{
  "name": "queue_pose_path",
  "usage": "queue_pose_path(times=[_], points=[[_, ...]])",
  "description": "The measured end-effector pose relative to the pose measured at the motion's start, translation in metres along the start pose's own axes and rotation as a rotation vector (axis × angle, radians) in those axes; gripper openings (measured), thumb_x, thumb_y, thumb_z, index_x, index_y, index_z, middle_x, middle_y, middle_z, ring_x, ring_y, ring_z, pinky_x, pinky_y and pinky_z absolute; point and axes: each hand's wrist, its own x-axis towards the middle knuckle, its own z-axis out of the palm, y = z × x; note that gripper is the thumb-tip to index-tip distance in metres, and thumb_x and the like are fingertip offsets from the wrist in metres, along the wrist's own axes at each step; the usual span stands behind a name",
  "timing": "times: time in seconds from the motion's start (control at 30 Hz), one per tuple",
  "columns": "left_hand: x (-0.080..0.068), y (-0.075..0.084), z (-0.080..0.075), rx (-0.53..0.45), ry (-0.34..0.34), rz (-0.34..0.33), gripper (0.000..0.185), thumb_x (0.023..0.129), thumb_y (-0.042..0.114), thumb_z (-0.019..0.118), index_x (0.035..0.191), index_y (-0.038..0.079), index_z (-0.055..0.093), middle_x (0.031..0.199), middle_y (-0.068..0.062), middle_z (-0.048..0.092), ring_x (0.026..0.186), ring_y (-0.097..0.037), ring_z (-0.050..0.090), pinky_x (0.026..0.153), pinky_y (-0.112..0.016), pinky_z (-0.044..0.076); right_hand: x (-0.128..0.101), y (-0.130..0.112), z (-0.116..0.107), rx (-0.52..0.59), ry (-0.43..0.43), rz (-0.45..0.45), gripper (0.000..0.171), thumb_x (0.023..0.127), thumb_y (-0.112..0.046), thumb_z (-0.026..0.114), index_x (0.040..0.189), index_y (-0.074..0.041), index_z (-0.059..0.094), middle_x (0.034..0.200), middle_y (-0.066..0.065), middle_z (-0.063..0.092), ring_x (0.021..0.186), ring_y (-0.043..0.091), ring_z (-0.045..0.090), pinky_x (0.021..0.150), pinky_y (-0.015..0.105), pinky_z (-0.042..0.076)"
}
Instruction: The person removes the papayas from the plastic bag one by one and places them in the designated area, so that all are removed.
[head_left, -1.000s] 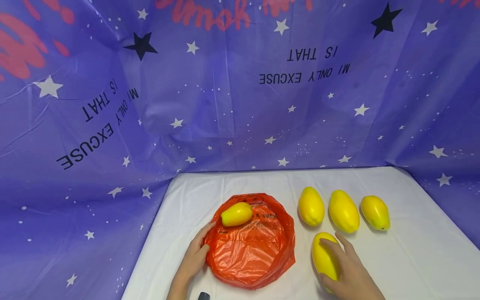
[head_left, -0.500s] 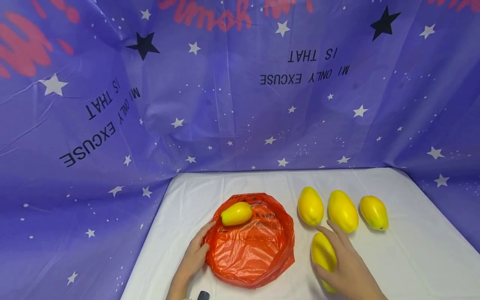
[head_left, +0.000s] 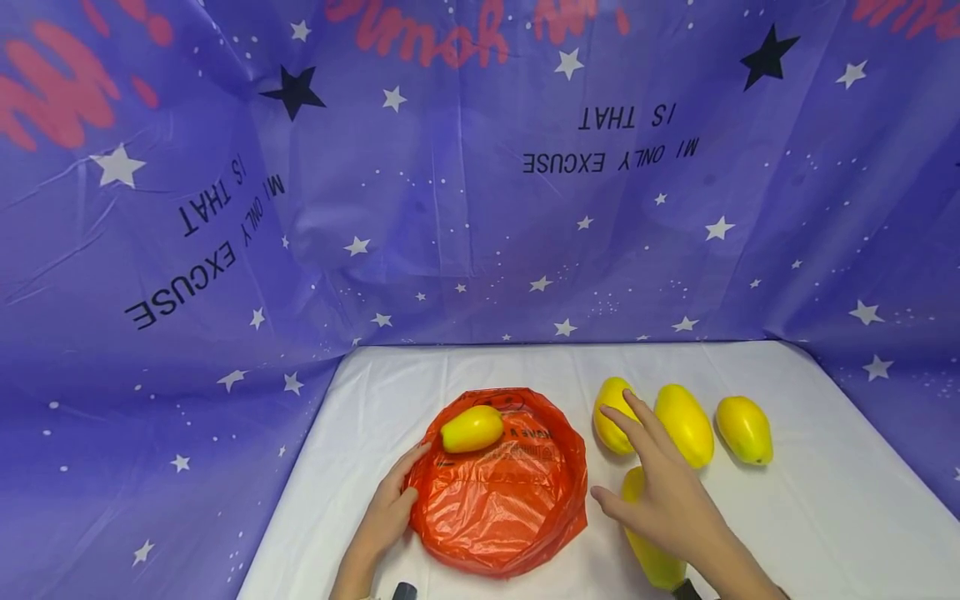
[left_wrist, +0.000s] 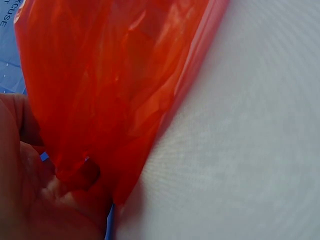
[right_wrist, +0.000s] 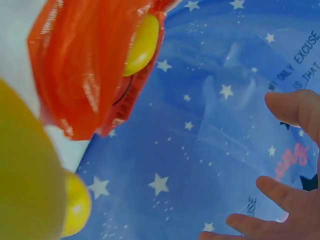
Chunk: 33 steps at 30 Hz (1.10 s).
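In the head view my left hand (head_left: 390, 504) holds the left edge of an opened red plastic bag (head_left: 487, 517), thumb outside and fingers along the rim. The left wrist view shows the film of the bag (left_wrist: 115, 90) between thumb and fingers. Inside the bag, near its back left, lies a yellow papaya-like fruit (head_left: 472, 429). My right hand (head_left: 671, 504) is raised with fingers spread and holds nothing. Below it, partly hidden, is another yellow fruit (head_left: 656, 562). Its fingertips overlap the leftmost back fruit (head_left: 611, 429) in view; the right wrist view shows them apart from any fruit.
Two more yellow fruits, one in the middle (head_left: 686, 429) and one at the right (head_left: 745, 431), lie along the back right. Everything stands on a white-covered table (head_left: 840, 517). A purple star-printed curtain (head_left: 480, 208) surrounds its back and sides.
My right hand has come off the front fruit, lifted and moved forward and left, its fingers spreading. The front fruit stays on the table. The left hand and bag have barely moved.
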Motion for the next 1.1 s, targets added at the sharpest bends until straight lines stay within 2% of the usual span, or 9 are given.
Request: queue_pose_path(times=[0.13, 0.27, 0.53, 0.63, 0.7, 0.73, 0.9, 1.03, 1.1], points=[[0.0, 0.0, 0.0, 0.003, 0.003, 0.006, 0.072, 0.082, -0.011, 0.046, 0.145, 0.023, 0.047, 0.152, -0.003, 0.04, 0.141, -0.026, 0.03, 0.112, -0.051, 0.02, 0.012, -0.009, 0.002, 0.039, 0.007, -0.052, 0.102, 0.064, -0.034, 0.089, 0.149, -0.041, 0.033, 0.161, -0.007, 0.012, 0.136, 0.037, 0.037, 0.083, 0.057, 0.052], [-0.002, 0.0, 0.0, 0.002, 0.005, 0.012, 0.071, 0.081, -0.011, 0.046, 0.145, 0.02, 0.047, 0.152, -0.007, 0.039, 0.141, -0.029, 0.03, 0.112, -0.053, 0.021, 0.024, -0.017, 0.009, 0.073, -0.009, -0.092, 0.102, 0.064, -0.035, 0.089, 0.148, -0.043, 0.032, 0.161, -0.008, 0.011, 0.132, 0.036, 0.044, 0.081, 0.051, 0.055], [-0.001, 0.001, -0.002, -0.004, -0.01, -0.02, 0.071, 0.083, -0.009, 0.046, 0.145, 0.025, 0.048, 0.151, 0.003, 0.039, 0.14, -0.017, 0.029, 0.113, -0.044, 0.021, 0.045, -0.034, 0.022, 0.077, -0.045, -0.172, 0.101, 0.064, -0.037, 0.088, 0.148, -0.042, 0.032, 0.161, -0.009, 0.012, 0.127, 0.032, 0.049, 0.078, 0.044, 0.057], [0.001, 0.002, -0.003, -0.005, -0.01, -0.009, 0.071, 0.082, -0.009, 0.046, 0.145, 0.024, 0.047, 0.151, 0.003, 0.039, 0.141, -0.018, 0.029, 0.113, -0.044, 0.02, 0.053, -0.039, 0.028, 0.08, -0.055, -0.205, 0.098, 0.066, -0.037, 0.086, 0.148, -0.041, 0.033, 0.161, -0.008, 0.012, 0.117, 0.028, 0.056, 0.075, 0.035, 0.057], [0.002, 0.002, -0.003, -0.005, -0.008, -0.004, 0.071, 0.082, -0.009, 0.046, 0.145, 0.024, 0.047, 0.151, 0.002, 0.039, 0.141, -0.019, 0.029, 0.113, -0.045, 0.021, 0.059, -0.043, 0.031, 0.09, -0.066, -0.219, 0.096, 0.067, -0.035, 0.085, 0.147, -0.041, 0.033, 0.16, -0.009, 0.013, 0.1, 0.021, 0.063, 0.068, 0.029, 0.055], [0.002, 0.002, -0.003, -0.006, -0.008, -0.004, 0.07, 0.083, -0.009, 0.046, 0.145, 0.024, 0.047, 0.151, 0.002, 0.039, 0.141, -0.019, 0.029, 0.113, -0.045, 0.021, 0.062, -0.044, 0.033, 0.092, -0.07, -0.225, 0.094, 0.067, -0.035, 0.085, 0.147, -0.041, 0.034, 0.16, -0.009, 0.014, 0.097, 0.019, 0.064, 0.068, 0.027, 0.054], [0.001, 0.001, -0.003, -0.007, -0.008, -0.008, 0.069, 0.084, -0.008, 0.047, 0.145, 0.026, 0.047, 0.152, 0.001, 0.038, 0.141, -0.022, 0.029, 0.113, -0.047, 0.021, 0.074, -0.052, 0.043, 0.109, -0.102, -0.255, 0.089, 0.067, -0.032, 0.084, 0.144, -0.038, 0.04, 0.159, -0.007, 0.017, 0.093, 0.015, 0.064, 0.068, 0.027, 0.052], [0.001, 0.0, -0.003, -0.007, -0.005, -0.011, 0.07, 0.084, -0.008, 0.047, 0.145, 0.026, 0.047, 0.151, 0.002, 0.039, 0.141, -0.021, 0.029, 0.113, -0.046, 0.021, 0.082, -0.057, 0.052, 0.14, -0.146, -0.275, 0.085, 0.067, -0.026, 0.083, 0.142, -0.034, 0.043, 0.158, -0.006, 0.019, 0.092, 0.012, 0.06, 0.06, 0.025, 0.05], [0.0, 0.0, -0.003, -0.008, -0.004, -0.011, 0.07, 0.084, -0.008, 0.047, 0.145, 0.027, 0.048, 0.151, 0.004, 0.039, 0.141, -0.019, 0.03, 0.113, -0.045, 0.021, 0.086, -0.058, 0.056, 0.149, -0.16, -0.285, 0.082, 0.068, -0.024, 0.082, 0.14, -0.032, 0.045, 0.157, -0.005, 0.022, 0.094, 0.012, 0.059, 0.061, 0.026, 0.051]])
